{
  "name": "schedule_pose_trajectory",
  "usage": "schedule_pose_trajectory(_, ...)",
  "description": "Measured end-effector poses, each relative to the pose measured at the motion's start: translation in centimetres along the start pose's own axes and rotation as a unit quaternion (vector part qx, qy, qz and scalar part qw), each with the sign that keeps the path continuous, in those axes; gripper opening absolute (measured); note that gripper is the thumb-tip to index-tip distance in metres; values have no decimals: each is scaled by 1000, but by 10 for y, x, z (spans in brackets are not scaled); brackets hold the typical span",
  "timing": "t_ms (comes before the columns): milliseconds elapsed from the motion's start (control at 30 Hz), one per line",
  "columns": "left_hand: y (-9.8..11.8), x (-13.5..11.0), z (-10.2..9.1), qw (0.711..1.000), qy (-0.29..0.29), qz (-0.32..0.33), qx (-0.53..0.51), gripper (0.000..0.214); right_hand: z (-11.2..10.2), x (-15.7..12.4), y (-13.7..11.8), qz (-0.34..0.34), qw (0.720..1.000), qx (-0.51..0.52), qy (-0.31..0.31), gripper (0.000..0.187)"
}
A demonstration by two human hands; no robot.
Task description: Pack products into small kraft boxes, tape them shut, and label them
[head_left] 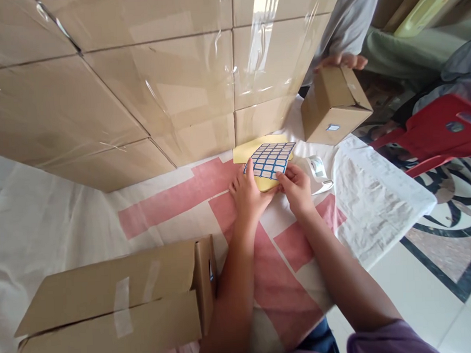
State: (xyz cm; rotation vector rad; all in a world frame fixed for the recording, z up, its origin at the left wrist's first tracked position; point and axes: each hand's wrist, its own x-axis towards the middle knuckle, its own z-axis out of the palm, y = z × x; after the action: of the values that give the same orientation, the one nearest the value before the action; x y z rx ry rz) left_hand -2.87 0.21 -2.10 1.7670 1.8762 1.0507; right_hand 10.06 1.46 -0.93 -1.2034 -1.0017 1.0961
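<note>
A sheet of blue-edged labels (270,158) is held in both hands above the table. My left hand (249,190) grips it from the left side, the thumb lying along its edge. At the lower right corner my right hand (298,190) pinches the sheet between thumb and fingers. Yellow paper (245,151) shows behind and under the labels; whether it is part of the same stack I cannot tell. Just right of my right hand is a small white carton (316,174), partly hidden by the fingers.
Taped cardboard boxes (157,86) form a wall at the back. A closed carton (108,296) lies front left on the cloth-covered table (380,201). Another person's hand (343,61) rests on a small labelled box (334,107). A red chair (448,128) stands right.
</note>
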Motion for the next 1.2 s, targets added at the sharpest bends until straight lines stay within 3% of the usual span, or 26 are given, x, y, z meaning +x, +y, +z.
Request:
schedule_pose_trajectory(133,-4,0,-4,989,-15,-2,-150,89,-8,4,-6,-48,998,19,38,30)
schedule_pose_trajectory(267,-6,0,0,967,-32,21,-251,73,-5,2,-2,35,998,47,-38,32)
schedule_pose_trajectory(367,-5,0,3,966,-55,21,-253,71,-1,-3,3,77,991,63,-89,31)
schedule_pose_trajectory(600,-4,-2,2,961,-89,43,-258,74,3,-5,-2,78,988,99,-84,32)
schedule_pose_trajectory(733,-3,-2,0,958,-71,37,-276,73,1,-3,3,55,993,88,-57,29)
schedule_pose_trajectory(933,-3,0,1,962,-28,6,-270,64,-6,-2,13,-10,999,-17,-47,24)
schedule_pose_trajectory(1200,-4,0,0,957,-24,17,-290,58,-3,-5,1,-25,997,-69,-35,22)
